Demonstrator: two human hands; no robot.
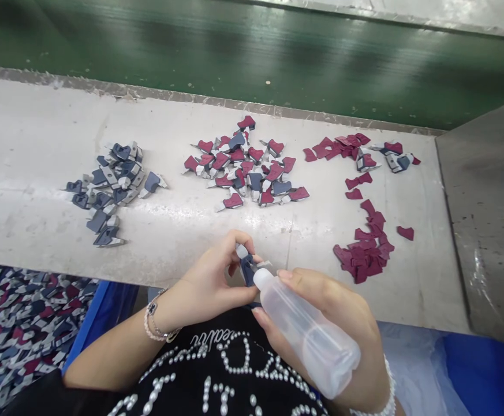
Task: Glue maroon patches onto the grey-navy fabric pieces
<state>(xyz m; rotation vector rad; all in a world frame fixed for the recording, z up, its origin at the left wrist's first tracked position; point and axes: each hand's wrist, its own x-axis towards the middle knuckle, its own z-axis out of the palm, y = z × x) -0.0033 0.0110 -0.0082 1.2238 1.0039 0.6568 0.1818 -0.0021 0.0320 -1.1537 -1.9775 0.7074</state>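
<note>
My left hand (208, 283) pinches a small blue and grey part (246, 264) near the table's front edge. In my right hand (333, 312) is a translucent squeeze bottle (308, 335), tilted so that its white-capped nozzle meets or nearly meets the part; whether they touch is unclear. Behind my hands lies a pile of grey parts (243, 164), many with maroon tops. A pile of blue and grey parts (113, 185) is to the left. Loose maroon pieces (364, 254) are heaped at the right, with more maroon pieces (338, 145) behind them.
A blue bin (88, 323) full of mixed parts stands at the lower left. Behind the pale table (26, 156) runs a green conveyor belt (234, 58). A metal panel (489, 214) bounds the right side. Several assembled parts (396, 156) lie at the back right.
</note>
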